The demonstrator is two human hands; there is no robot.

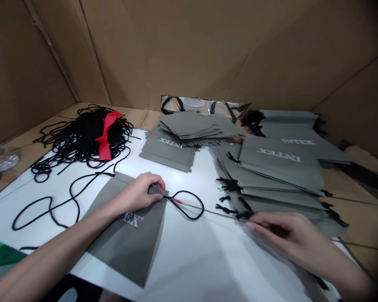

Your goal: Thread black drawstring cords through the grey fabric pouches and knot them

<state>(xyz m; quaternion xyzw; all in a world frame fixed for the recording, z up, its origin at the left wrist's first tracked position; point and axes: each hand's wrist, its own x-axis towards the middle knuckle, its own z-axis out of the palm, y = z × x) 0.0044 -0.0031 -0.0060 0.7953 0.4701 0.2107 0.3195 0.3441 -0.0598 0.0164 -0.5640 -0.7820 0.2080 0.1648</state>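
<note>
A grey drawstring bag (130, 239) with white lettering lies flat on the white board, and my left hand (141, 191) pinches its top right corner. Out of that corner comes a loop of black cord (193, 192). A thin wire (214, 211) with a red section runs from the loop to my right hand (280, 233), whose thumb and forefinger are closed on its far end. The cord's long tail (72, 191) trails loosely across the board to the left of the bag.
A heap of black cords (78, 134) tied with a red ribbon (105, 136) lies back left. Flat grey bags (173, 153) are stacked at the middle back. Corded bags (280, 167) pile up on the right. A plastic bottle (1, 157) is at the left edge; cardboard walls (189, 54) surround the table.
</note>
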